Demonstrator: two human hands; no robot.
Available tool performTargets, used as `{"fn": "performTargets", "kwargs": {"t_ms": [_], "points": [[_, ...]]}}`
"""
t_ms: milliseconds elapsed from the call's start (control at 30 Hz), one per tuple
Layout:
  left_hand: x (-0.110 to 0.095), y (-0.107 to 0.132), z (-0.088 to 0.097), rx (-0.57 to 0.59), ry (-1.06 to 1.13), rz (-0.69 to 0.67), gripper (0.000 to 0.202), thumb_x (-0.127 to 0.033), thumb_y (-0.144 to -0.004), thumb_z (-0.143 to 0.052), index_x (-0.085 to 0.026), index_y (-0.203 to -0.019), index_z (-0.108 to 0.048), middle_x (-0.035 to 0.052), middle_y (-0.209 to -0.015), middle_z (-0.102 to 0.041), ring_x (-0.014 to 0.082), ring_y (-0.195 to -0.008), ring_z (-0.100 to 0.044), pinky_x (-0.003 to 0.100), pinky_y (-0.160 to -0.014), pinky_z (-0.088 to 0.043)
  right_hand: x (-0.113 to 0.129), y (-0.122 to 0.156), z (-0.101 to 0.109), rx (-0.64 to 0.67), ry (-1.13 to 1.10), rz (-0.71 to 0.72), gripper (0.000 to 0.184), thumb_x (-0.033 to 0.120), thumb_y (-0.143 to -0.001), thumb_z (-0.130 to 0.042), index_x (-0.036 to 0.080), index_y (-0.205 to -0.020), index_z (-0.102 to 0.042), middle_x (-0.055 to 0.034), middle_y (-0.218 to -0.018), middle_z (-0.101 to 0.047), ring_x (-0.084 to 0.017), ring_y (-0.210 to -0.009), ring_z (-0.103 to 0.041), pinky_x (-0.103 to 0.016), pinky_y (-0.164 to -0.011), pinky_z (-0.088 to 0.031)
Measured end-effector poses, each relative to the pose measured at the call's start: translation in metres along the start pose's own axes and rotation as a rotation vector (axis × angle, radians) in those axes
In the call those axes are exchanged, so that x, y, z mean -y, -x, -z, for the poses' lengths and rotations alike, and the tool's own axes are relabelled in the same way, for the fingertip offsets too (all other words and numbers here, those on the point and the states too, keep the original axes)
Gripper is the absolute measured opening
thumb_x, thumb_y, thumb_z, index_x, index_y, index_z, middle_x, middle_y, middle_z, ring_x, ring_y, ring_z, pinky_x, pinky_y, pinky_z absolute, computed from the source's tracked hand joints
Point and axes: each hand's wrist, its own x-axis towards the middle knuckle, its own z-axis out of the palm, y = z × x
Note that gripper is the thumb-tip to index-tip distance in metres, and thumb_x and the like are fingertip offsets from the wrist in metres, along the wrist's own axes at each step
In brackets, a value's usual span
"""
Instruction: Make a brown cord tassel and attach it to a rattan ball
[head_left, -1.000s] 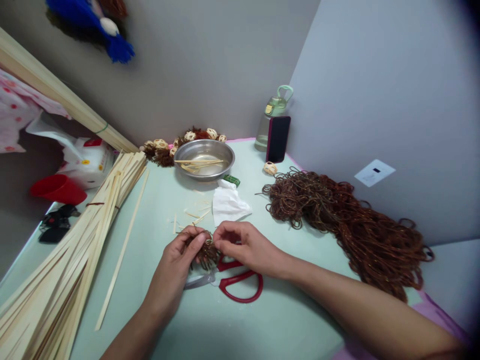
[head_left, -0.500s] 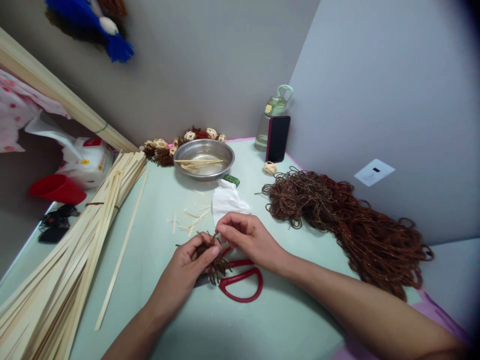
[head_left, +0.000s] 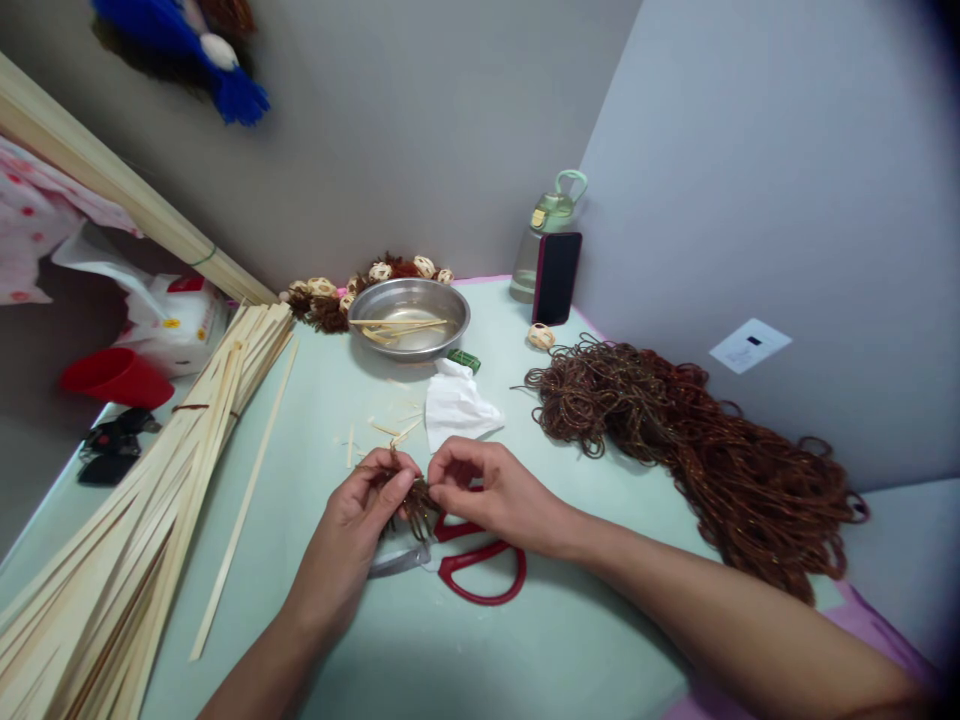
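Observation:
My left hand [head_left: 367, 500] is closed around a small tassel-like bundle of brown cord [head_left: 416, 510], whose strands stick out between thumb and fingers. Close beside it on the right, my right hand [head_left: 487, 490] has thumb and forefinger pinched together at the edge of the bundle. Probably a single strand is between them, but it is too small to make out. Beneath both hands lie scissors with red handles [head_left: 484, 600], their blades pointing left and partly covered by the left hand.
A steel bowl [head_left: 457, 345] holds water and wooden strips. Brown cord [head_left: 675, 430] is heaped at right. Long wooden strips [head_left: 142, 520] cover the left side. White tissue [head_left: 459, 405] and wood scraps lie ahead. A phone [head_left: 556, 280] leans against a bottle [head_left: 523, 275].
My left hand and the cord bundle have shifted slightly left and up, uncovering more of the scissor blades. My right hand has dropped slightly.

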Motion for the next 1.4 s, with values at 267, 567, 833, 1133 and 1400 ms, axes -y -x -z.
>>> {"fn": "performTargets", "kwargs": {"t_ms": [267, 567, 833, 1133, 1400], "points": [[0.000, -0.001, -0.001, 0.065, -0.010, 0.031, 0.014, -0.038, -0.088, -0.065, -0.024, -0.092, -0.063, -0.0032, -0.082, -0.053, 0.0123, -0.072, -0.046, 0.022, -0.070, -0.037, 0.002, 0.000, 0.000, -0.076, -0.008, 0.042, 0.001, 0.015, -0.083, -0.061, 0.016, -0.082, -0.060, 0.0034, -0.067, -0.053, -0.010, -0.061, -0.045, -0.023, -0.059, -0.037], [-0.007, -0.001, -0.001, 0.037, 0.134, 0.094, 0.013, -0.033, -0.086, -0.068, -0.021, -0.084, -0.063, -0.0040, -0.080, -0.050, 0.0103, -0.069, -0.040, 0.018, -0.068, -0.037, 0.004, 0.000, -0.001, -0.079, -0.055, 0.071, 0.010, 0.012, -0.082, -0.062, 0.016, -0.091, -0.060, 0.0032, -0.072, -0.052, -0.010, -0.065, -0.046, -0.023, -0.063, -0.040], [-0.006, 0.000, 0.001, -0.012, 0.210, 0.096, 0.015, -0.037, -0.088, -0.066, -0.024, -0.092, -0.058, -0.0034, -0.080, -0.053, 0.0116, -0.067, -0.043, 0.021, -0.064, -0.038, -0.004, -0.001, 0.000, 0.132, -0.071, -0.028, 0.020, 0.035, -0.089, -0.063, 0.016, -0.088, -0.057, 0.0021, -0.073, -0.052, -0.011, -0.067, -0.045, -0.023, -0.062, -0.038], [-0.001, 0.002, 0.000, 0.142, -0.069, 0.034, 0.017, -0.041, -0.091, -0.060, -0.023, -0.090, -0.061, -0.0033, -0.076, -0.053, 0.0131, -0.071, -0.047, 0.024, -0.070, -0.038, -0.003, 0.000, 0.007, 0.166, -0.058, -0.021, 0.044, 0.050, -0.095, -0.052, 0.017, -0.068, -0.043, 0.0052, -0.062, -0.040, -0.008, -0.056, -0.033, -0.022, -0.051, -0.027], [0.001, 0.000, -0.001, 0.078, -0.013, 0.030, 0.014, -0.039, -0.090, -0.062, -0.025, -0.092, -0.061, -0.0038, -0.085, -0.053, 0.0113, -0.072, -0.049, 0.023, -0.072, -0.039, -0.008, -0.003, 0.002, -0.022, -0.134, 0.054, 0.020, 0.032, -0.092, -0.060, 0.015, -0.082, -0.058, 0.0021, -0.071, -0.053, -0.010, -0.065, -0.046, -0.023, -0.062, -0.037]]}}
